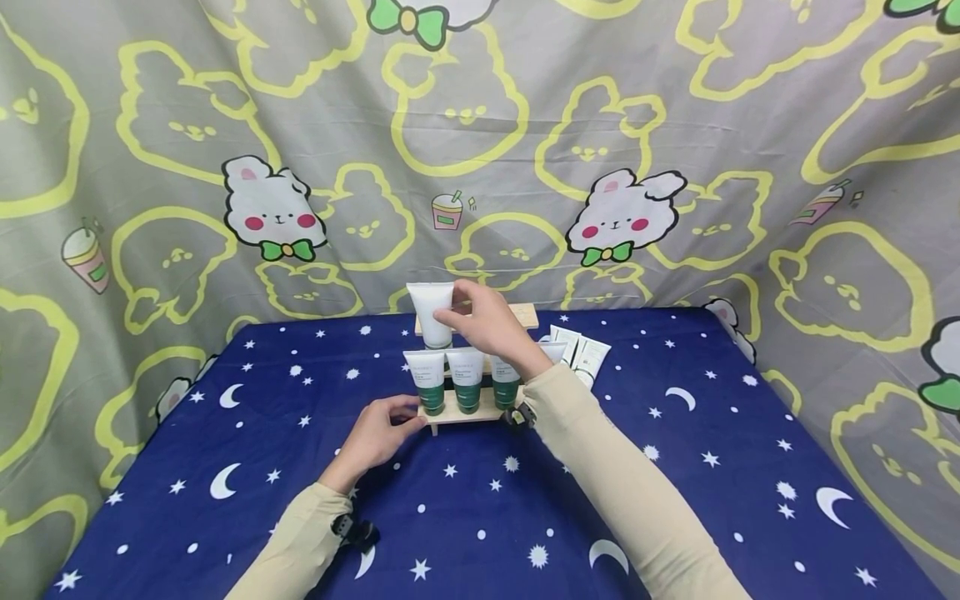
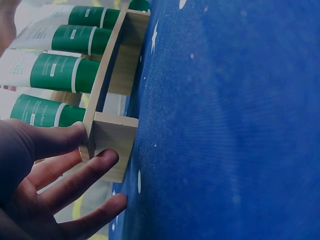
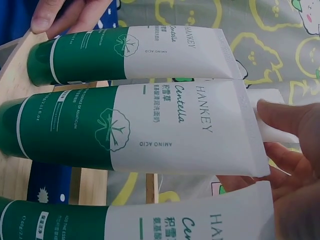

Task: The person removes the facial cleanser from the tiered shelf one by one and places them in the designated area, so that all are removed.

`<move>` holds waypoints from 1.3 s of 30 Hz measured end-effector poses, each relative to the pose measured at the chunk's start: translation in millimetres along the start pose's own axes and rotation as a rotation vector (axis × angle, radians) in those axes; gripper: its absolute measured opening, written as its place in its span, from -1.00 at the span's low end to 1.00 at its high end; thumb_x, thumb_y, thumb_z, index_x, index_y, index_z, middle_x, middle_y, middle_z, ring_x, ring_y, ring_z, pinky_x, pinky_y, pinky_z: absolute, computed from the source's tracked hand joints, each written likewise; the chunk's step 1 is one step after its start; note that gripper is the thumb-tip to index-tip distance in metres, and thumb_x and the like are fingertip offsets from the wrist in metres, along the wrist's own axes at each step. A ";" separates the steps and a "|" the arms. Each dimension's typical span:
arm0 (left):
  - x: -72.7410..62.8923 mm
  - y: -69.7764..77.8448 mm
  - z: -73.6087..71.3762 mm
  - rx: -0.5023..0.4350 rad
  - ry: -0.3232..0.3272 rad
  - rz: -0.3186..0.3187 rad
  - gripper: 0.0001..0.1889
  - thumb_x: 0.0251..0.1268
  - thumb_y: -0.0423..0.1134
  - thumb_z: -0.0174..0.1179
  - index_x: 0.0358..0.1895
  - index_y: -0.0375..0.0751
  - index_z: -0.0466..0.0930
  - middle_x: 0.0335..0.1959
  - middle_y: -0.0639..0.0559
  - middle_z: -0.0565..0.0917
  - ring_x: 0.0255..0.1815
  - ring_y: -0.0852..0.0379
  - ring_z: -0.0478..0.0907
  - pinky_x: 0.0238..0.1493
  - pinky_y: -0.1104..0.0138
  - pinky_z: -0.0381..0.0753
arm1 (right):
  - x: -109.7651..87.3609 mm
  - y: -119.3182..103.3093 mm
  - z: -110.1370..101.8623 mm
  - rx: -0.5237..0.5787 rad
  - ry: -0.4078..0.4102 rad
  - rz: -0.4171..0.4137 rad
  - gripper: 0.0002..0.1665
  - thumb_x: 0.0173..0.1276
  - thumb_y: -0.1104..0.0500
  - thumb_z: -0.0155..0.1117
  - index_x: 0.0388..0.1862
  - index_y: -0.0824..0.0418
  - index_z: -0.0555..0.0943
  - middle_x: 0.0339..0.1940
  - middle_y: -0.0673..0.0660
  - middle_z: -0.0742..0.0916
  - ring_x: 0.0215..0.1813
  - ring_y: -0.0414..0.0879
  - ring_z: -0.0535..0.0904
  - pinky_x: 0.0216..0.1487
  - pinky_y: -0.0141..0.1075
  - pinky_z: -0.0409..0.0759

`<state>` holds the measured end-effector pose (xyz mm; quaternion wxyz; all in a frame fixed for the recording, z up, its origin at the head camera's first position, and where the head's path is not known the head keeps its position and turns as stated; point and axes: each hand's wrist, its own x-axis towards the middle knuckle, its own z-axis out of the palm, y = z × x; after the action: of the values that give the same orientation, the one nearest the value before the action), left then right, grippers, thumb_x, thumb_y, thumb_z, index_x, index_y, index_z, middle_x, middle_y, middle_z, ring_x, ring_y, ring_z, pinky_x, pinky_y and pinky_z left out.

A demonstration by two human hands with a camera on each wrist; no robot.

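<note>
A stepped wooden rack (image 1: 459, 416) bears several green-and-white cleanser tubes (image 1: 467, 375) in a row on its front step, caps down. My left hand (image 1: 378, 432) grips the left end of that step; in the left wrist view its thumb lies on the board (image 2: 116, 126) and fingers reach beneath. Above and behind the row, my right hand (image 1: 489, 321) pinches a white cleanser tube (image 1: 427, 310) near its upper end, held upright at the left of the rack's rear steps. The front tubes partly hide the held tube's lower end and the right fingers (image 3: 287, 160) in the right wrist view.
More white tubes (image 1: 591, 358) lie on the table right of the rack, partly behind my right forearm. A dark blue cloth (image 1: 480, 533) with stars and moons covers the table. Behind its far edge hangs a grey patterned curtain (image 1: 480, 133).
</note>
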<state>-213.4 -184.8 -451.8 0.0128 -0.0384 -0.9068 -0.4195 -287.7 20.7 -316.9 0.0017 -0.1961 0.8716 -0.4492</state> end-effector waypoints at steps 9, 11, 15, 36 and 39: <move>-0.4 0.3 0.0 0.005 -0.002 -0.007 -0.66 0.30 -0.28 0.38 0.12 -0.24 0.71 -0.19 -0.05 0.82 -0.02 -0.05 0.74 0.18 -0.04 0.56 | -1.5 1.2 -2.9 0.004 0.013 -0.031 -0.75 0.49 0.00 0.33 -0.22 0.13 0.51 -0.01 0.10 0.71 0.26 0.10 0.66 0.10 -0.10 0.67; -0.4 0.2 0.4 0.007 -0.004 -0.013 -0.66 0.31 -0.28 0.38 0.13 -0.23 0.71 -0.19 -0.04 0.82 -0.01 -0.05 0.74 0.17 -0.03 0.56 | -2.1 2.3 -4.0 0.025 0.011 -0.032 -0.78 0.50 0.02 0.32 -0.19 0.13 0.52 0.00 0.10 0.71 0.27 0.10 0.65 0.11 -0.13 0.68; -1.0 0.9 0.6 0.005 -0.007 -0.019 -0.66 0.31 -0.27 0.38 0.13 -0.23 0.72 -0.19 -0.04 0.82 -0.01 -0.04 0.74 0.17 -0.03 0.56 | -3.2 4.9 -7.1 0.062 0.009 -0.023 -0.80 0.50 0.06 0.32 -0.04 0.12 0.59 0.08 0.10 0.71 0.30 0.08 0.64 0.15 -0.15 0.67; -2.4 2.3 -0.1 0.014 -0.005 -0.030 -0.66 0.31 -0.27 0.39 0.13 -0.24 0.71 -0.19 -0.04 0.82 -0.01 -0.04 0.74 0.13 0.00 0.58 | -13.4 20.6 -34.2 0.100 0.075 0.030 -0.68 0.49 0.05 0.33 0.14 0.11 0.60 0.11 0.13 0.73 0.25 0.08 0.66 0.19 -0.05 0.63; -1.9 2.7 0.0 0.017 -0.003 -0.027 -0.66 0.30 -0.27 0.39 0.12 -0.23 0.72 -0.19 -0.03 0.82 -0.01 -0.03 0.74 0.13 0.00 0.58 | -15.3 22.8 -39.8 0.125 0.087 0.033 -0.68 0.49 0.07 0.33 0.14 0.15 0.60 0.11 0.16 0.72 0.25 0.08 0.66 0.20 -0.06 0.64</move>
<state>-211.3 -183.2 -449.8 0.0060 -0.0269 -0.9107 -0.4121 -288.4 68.9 -313.7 -0.0164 -0.1616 0.8444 -0.5105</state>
